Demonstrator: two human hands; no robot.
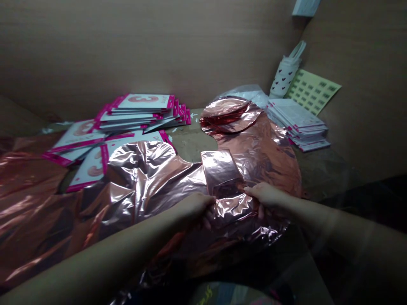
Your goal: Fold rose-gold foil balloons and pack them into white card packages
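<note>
A flat rose-gold foil balloon [273, 148] with curved edges is spread out in front of me. On top of it lies a folded strip of the same foil [221, 169]. My left hand [199, 207] pinches the near left corner of this folded foil. At its near right corner, my right hand [262, 197] has thumb and fingers pressed together on the foil. Another folded foil bundle [229, 116] rests on the balloon's far lobe. More shiny foil [149, 178] stretches to the left, partly under my left forearm.
Pink-edged printed packets [140, 112] are piled at the back left. A stack of white packets [299, 120] sits at the right, near a yellow label sheet [313, 91] and a white heart-patterned cylinder with a strap [284, 76]. Tan walls [159, 46] enclose the back and right.
</note>
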